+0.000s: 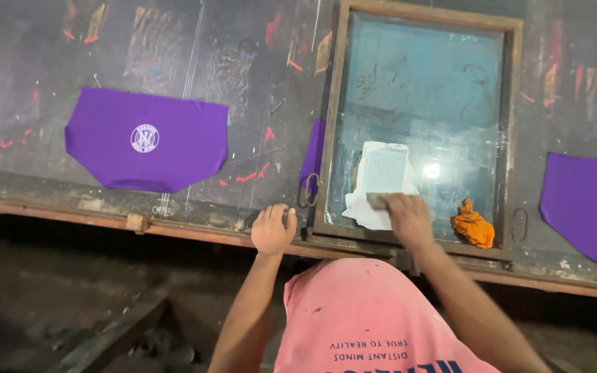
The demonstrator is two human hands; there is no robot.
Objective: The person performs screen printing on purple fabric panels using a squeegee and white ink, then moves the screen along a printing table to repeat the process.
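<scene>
Wooden screen frame (513, 124) boxes me in: right hand (409, 217) clamped on the squeegee (378, 201), left hand (273, 230) curled on the table edge (174, 228); purple cloth (314, 155) mostly hidden.

Dark, paint-stained table (257, 76) carries purple fabric pieces (146, 141) and a wooden-framed screen (419, 117).

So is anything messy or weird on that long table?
Yes. Red paint flecks and smears dot the dark table. A crumpled orange rag lies inside the wooden screen frame, and white ink is smeared by the right hand. The purple cloth pieces lie flat.
</scene>
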